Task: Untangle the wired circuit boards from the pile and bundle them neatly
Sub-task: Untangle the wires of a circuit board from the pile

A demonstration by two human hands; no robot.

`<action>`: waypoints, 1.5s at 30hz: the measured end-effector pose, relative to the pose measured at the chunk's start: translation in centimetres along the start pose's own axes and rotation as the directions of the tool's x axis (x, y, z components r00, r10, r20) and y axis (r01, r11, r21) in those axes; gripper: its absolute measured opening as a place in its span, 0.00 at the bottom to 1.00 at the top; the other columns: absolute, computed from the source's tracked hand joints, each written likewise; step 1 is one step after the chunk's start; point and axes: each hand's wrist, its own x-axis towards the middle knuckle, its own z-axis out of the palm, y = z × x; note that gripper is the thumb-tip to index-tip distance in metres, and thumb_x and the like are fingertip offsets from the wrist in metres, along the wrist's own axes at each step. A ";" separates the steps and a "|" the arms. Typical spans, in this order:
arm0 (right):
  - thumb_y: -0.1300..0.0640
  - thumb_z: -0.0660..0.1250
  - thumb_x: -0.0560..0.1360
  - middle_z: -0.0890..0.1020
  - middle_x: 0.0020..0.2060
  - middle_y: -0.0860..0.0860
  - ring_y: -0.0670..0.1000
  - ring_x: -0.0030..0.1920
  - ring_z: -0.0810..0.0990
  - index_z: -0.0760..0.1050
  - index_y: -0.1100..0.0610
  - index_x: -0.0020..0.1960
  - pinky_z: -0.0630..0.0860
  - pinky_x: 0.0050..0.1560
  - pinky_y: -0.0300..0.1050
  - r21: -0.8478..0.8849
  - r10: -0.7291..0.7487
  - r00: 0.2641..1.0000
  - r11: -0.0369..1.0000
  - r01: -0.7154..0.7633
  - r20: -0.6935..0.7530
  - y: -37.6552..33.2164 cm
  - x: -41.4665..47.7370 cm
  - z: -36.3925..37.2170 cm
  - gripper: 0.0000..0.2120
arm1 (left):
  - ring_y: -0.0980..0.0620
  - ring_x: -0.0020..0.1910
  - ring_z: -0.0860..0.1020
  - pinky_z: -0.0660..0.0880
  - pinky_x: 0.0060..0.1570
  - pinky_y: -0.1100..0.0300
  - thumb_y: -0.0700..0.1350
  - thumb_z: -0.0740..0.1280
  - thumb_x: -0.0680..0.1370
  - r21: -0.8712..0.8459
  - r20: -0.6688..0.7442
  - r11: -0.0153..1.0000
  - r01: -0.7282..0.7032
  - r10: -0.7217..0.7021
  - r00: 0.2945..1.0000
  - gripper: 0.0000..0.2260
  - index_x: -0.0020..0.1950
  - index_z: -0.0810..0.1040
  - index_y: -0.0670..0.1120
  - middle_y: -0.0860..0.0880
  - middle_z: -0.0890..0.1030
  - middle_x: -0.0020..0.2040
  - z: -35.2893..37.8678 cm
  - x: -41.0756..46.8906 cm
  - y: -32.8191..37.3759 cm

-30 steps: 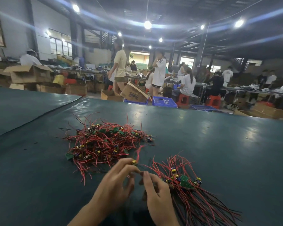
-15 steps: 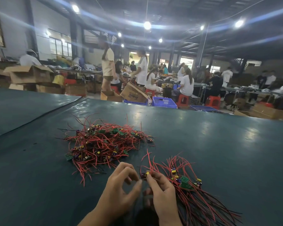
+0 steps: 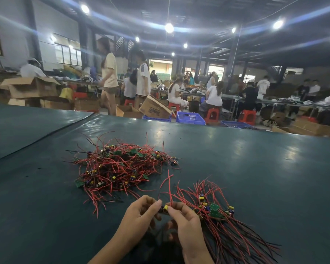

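Across the green table mat [image 3: 246,168], the tangled pile [image 3: 120,168] of red-wired circuit boards is the bigger heap, so most of the job looks undone; a smaller aligned bundle [image 3: 223,221] lies just beside the right hand [image 3: 187,223]. That hand and the left hand [image 3: 139,216] both pinch one capacitor-topped board [image 3: 165,207] between the heaps, where stray wires from either could snag it.
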 end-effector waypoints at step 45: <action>0.56 0.68 0.77 0.82 0.27 0.48 0.42 0.30 0.78 0.83 0.55 0.32 0.73 0.36 0.39 -0.091 -0.065 0.993 0.994 0.055 -0.102 0.5 -0.2 1.1 0.15 | 0.53 0.25 0.73 0.69 0.30 0.63 0.56 0.64 0.76 -0.080 0.181 0.991 -0.111 0.124 0.976 0.22 0.27 0.76 0.44 0.46 0.77 0.25 0.4 0.0 -0.3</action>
